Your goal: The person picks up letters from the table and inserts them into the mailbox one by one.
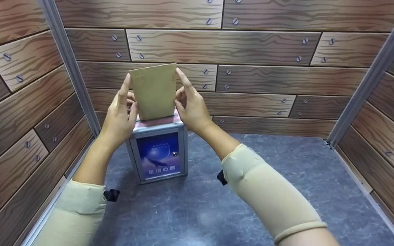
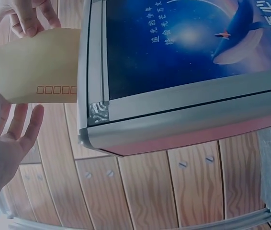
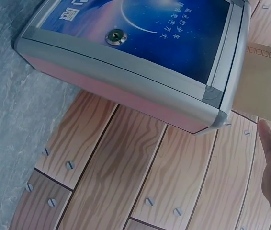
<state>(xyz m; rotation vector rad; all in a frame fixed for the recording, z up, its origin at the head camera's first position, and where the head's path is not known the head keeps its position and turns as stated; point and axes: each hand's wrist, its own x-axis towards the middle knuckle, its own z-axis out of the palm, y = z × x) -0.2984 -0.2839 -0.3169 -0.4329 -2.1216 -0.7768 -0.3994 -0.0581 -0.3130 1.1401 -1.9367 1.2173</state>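
Note:
A brown paper envelope (image 1: 154,92) stands upright over a metal-framed box (image 1: 133,143), its lower edge at the slot in the pink top. My left hand (image 1: 118,118) holds the envelope's left edge, index finger pointing up along it and thumb near the lower corner. On the opposite edge, my right hand (image 1: 194,107) holds it with the index fingertip near the upper corner and the thumb lower down. Small red printed squares show on the envelope (image 2: 30,62) in the left wrist view. The far face of the envelope is hidden in the head view.
The box's front panel (image 1: 159,150) is dark blue, with a whale picture, white lettering and a round lock (image 3: 116,37). It stands on a grey marbled floor (image 1: 251,191). Wood-patterned walls (image 1: 251,78) with grey corner posts (image 1: 364,85) enclose the back and sides.

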